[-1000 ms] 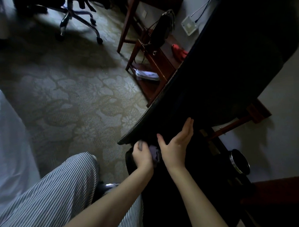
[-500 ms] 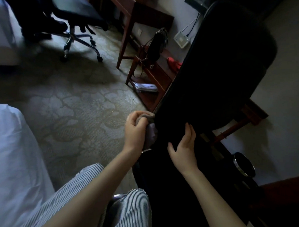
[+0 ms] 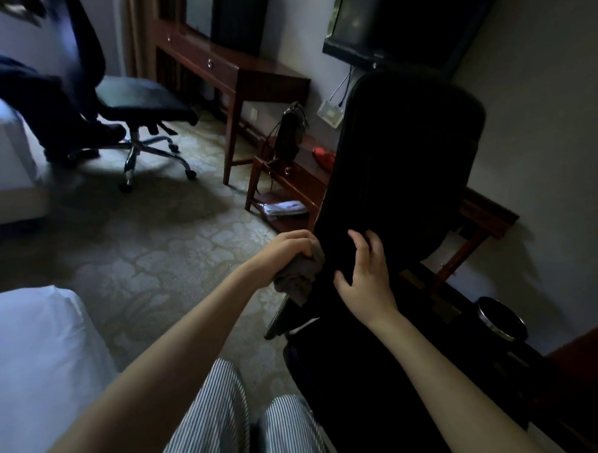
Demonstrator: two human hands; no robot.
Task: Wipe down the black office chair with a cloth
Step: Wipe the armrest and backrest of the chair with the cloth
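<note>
**Grey cloth held at the edge of the black chair's backrest**

A patterned carpet (image 3: 148, 253) covers the floor of the dim room. The black office chair (image 3: 401, 160) fills the centre right of the view, just in front of the person's knees. Its tall backrest leans toward the wall, and its details are lost in shadow. A white bed (image 3: 30, 375) lies at the lower left. A dark television (image 3: 412, 19) hangs on the wall above the chair, and a wooden desk (image 3: 250, 74) stands along the far wall to its left. A second office chair (image 3: 138, 99) on a chrome star base stands beside the desk, with someone's dark-trousered legs (image 3: 56, 106) just beside it. Between the desk and the black chair is a low wooden stand (image 3: 299, 183) that bears a dark handbag (image 3: 288, 131) and something red (image 3: 323, 156). A round bin (image 3: 508, 335) with a metal rim sits by the wall at the right. Striped trousers (image 3: 223, 418) show at the bottom edge.

The left hand (image 3: 285, 251) has its fingers curled round a bunched grey cloth (image 3: 298, 277) and holds it against the left edge of the backrest. The right hand (image 3: 365, 274) lies on the backrest's face just beside the cloth. Its fingers are spread and slightly bent, their tips touching the black surface, with the thumb out to the side.
</note>
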